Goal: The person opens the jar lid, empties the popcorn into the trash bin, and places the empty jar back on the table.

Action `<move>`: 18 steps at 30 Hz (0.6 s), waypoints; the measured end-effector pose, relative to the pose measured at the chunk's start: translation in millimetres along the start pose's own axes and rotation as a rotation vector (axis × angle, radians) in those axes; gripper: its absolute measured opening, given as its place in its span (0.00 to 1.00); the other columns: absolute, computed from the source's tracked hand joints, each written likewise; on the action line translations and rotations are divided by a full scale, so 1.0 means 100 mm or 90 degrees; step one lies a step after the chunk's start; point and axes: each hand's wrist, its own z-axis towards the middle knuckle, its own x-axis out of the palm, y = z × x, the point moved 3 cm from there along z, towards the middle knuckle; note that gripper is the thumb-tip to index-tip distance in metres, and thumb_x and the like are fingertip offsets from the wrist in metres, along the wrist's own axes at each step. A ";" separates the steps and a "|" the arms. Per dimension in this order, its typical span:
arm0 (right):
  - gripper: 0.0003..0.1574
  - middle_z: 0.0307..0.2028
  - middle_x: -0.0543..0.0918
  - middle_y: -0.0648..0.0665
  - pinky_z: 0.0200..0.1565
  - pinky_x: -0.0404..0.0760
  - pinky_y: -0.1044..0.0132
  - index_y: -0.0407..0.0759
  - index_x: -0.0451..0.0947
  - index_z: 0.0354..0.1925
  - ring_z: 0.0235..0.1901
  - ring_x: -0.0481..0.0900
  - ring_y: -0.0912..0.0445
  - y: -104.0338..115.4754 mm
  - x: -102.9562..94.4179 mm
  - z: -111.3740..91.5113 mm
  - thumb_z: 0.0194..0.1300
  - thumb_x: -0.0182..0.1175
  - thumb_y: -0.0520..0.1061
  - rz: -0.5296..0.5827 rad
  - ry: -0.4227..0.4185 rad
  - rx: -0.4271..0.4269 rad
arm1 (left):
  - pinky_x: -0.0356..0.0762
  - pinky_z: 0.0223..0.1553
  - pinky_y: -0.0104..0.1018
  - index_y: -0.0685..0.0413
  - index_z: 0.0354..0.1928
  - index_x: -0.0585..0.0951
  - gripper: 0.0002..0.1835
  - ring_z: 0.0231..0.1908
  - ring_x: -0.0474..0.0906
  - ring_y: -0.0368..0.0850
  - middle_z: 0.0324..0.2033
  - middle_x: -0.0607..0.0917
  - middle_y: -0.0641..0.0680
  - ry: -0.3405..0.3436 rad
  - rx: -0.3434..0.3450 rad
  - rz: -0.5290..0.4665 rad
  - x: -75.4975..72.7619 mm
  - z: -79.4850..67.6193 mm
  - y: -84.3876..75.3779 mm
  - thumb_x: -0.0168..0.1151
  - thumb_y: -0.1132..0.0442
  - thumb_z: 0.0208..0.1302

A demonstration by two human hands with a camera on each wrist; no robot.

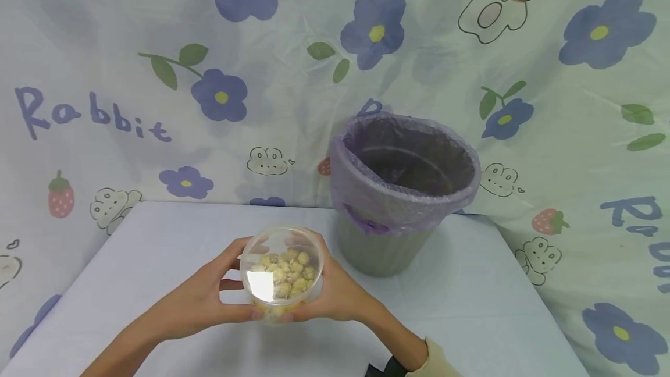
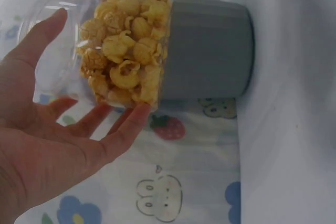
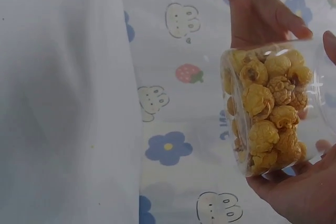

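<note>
A round clear plastic jar (image 1: 285,301) of caramel popcorn (image 2: 123,51) is held up above the white table between both hands. My left hand (image 1: 196,301) grips its left side, thumb near the front and the fingers spread around the wall. From the right, my right hand (image 1: 337,290) holds it the same way, with its fingers partly hidden behind the jar. Popcorn fills the lower part, and space shows above it in both wrist views. Bright glare lies across the clear round top in the head view.
Behind the jar and to its right stands a grey bin (image 1: 384,249) lined with a purple bag (image 1: 403,208). A white cloth covers the table (image 1: 471,319). Patterned fabric (image 1: 293,86) with flowers and rabbits hangs behind. Something black (image 1: 392,368) shows near the right sleeve (image 1: 434,359).
</note>
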 end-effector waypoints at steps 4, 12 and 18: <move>0.73 0.70 0.61 0.47 0.66 0.67 0.54 0.60 0.48 0.75 0.68 0.62 0.49 0.02 -0.05 -0.10 0.41 0.78 0.34 0.014 -0.009 -0.006 | 0.81 0.49 0.41 0.42 0.72 0.62 0.45 0.53 0.74 0.52 0.61 0.71 0.51 0.018 0.009 -0.014 0.08 0.06 0.00 0.77 0.56 0.56; 0.71 0.72 0.59 0.45 0.67 0.67 0.54 0.60 0.46 0.76 0.70 0.59 0.43 0.02 -0.15 -0.34 0.45 0.78 0.39 0.026 -0.016 0.020 | 0.79 0.53 0.43 0.39 0.73 0.60 0.46 0.57 0.73 0.52 0.63 0.71 0.51 0.055 0.032 -0.027 0.26 0.17 0.03 0.76 0.52 0.57; 0.69 0.71 0.61 0.44 0.67 0.66 0.53 0.58 0.46 0.77 0.68 0.62 0.45 0.02 -0.23 -0.46 0.49 0.79 0.43 -0.010 -0.030 0.015 | 0.68 0.63 0.57 0.38 0.77 0.54 0.54 0.68 0.63 0.50 0.71 0.63 0.47 0.077 0.081 0.002 0.33 0.26 0.04 0.78 0.53 0.53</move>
